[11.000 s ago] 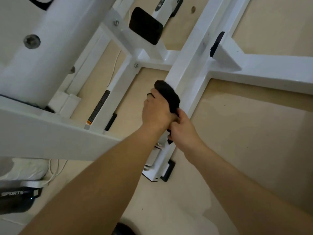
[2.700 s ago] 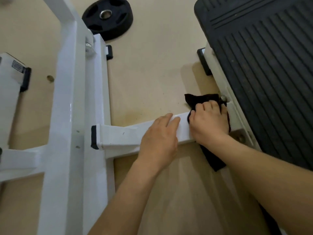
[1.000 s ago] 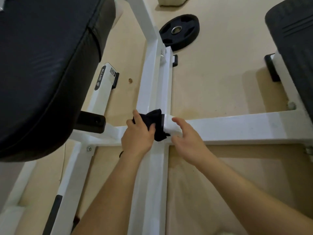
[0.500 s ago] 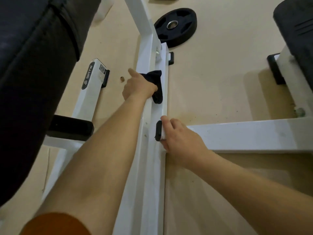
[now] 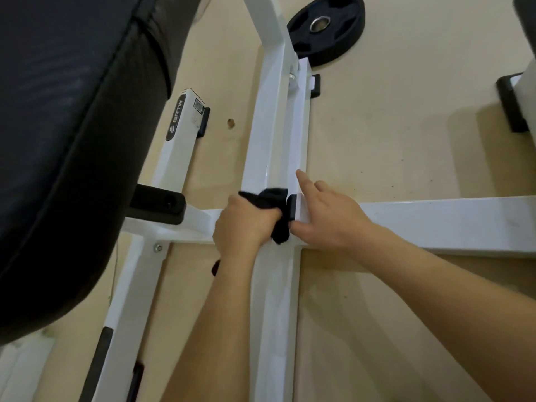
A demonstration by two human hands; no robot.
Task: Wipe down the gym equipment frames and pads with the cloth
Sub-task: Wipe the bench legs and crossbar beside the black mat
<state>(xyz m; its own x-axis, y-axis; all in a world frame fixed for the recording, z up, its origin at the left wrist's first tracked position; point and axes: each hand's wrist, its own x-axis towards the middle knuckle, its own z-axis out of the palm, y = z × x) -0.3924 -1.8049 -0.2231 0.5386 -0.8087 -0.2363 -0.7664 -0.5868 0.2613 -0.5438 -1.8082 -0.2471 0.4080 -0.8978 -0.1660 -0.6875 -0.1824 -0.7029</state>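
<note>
Left hand (image 5: pixel 246 224): the fingers are curled tight round a bunched black cloth (image 5: pixel 272 197) and press it onto the long white rail (image 5: pixel 271 134) of the frame.
Right hand (image 5: pixel 327 216): it holds nothing. The fingers lie mostly straight on the end of the cross rail (image 5: pixel 435 219), the forefinger reaches out to touch the long rail, and the thumb lies along the near side.
Cloth: it sits at the joint where the cross rail meets the long rail, touching the black end cap (image 5: pixel 291 208). One tail hangs below the left hand's knuckles.
Hands: they are just beside each other, with the cloth between them.
Pad (image 5: pixel 72 126): black and stitched, it fills the upper left, above a second white leg (image 5: pixel 182 132) that carries a dark label.
Black stub (image 5: pixel 156 207): it juts out from under the pad, near the left hand.
Weight plate (image 5: pixel 326 27): black, it lies flat on the beige floor (image 5: pixel 391 134) just beside the far end of the long rail.
</note>
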